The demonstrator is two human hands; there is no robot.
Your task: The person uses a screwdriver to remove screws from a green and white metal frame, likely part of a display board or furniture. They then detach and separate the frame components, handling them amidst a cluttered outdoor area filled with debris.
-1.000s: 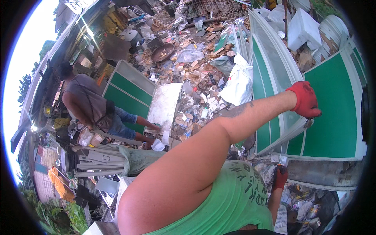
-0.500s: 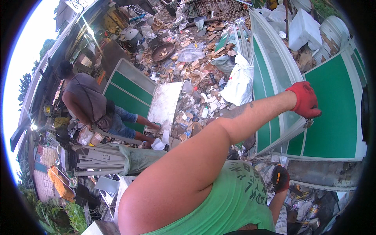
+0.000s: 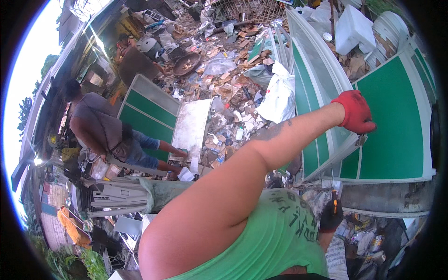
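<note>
One screwdriver (image 3: 334, 198) points shaft-up from the curled right hand (image 3: 330, 215) toward the framed panel (image 3: 305, 93); the left hand (image 3: 355, 112) clasps the panel's edge.

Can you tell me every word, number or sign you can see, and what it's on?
Green shirt: big dark letters, bent by the cloth; I won't copy them out.
White printed sack, lower right: rows of dark print, too small to read.
White bag, upper right of the middle: a small mark, too blurred to read.
Elsewhere I can't make out any clear words, numbers or signs.
</note>
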